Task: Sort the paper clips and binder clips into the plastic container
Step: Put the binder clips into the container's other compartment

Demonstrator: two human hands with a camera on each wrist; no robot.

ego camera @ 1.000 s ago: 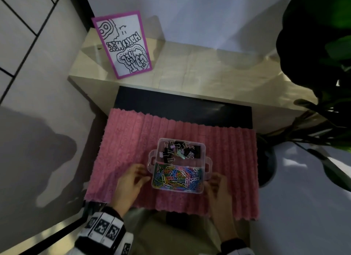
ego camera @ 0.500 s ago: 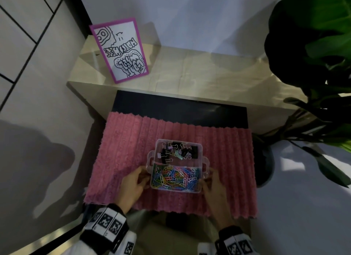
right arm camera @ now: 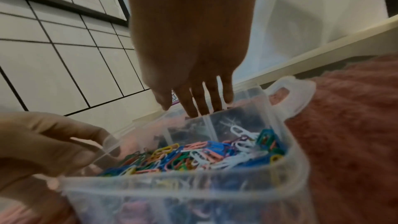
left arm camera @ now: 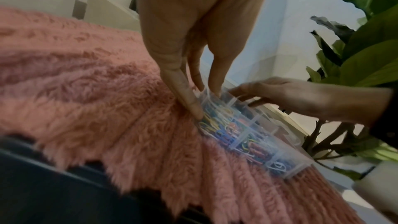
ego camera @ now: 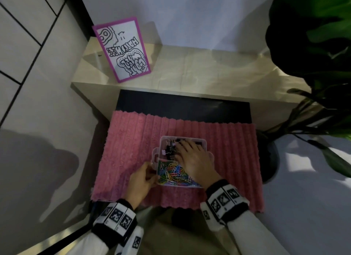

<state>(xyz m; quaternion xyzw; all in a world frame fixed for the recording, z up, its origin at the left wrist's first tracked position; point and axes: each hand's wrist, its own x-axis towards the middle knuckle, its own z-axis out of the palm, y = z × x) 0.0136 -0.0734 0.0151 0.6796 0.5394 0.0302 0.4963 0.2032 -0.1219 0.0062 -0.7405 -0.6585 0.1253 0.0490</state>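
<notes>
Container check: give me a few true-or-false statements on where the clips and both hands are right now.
1. The container sits on a pink mat. True.
2. The paper clips fill the far compartment. False: they lie in the near one; the binder clips are in the far one.
3. The right hand reaches over the far compartment. True.
4. The left hand lies flat on the mat, away from the container. False: its fingers hold the container's left edge.
</notes>
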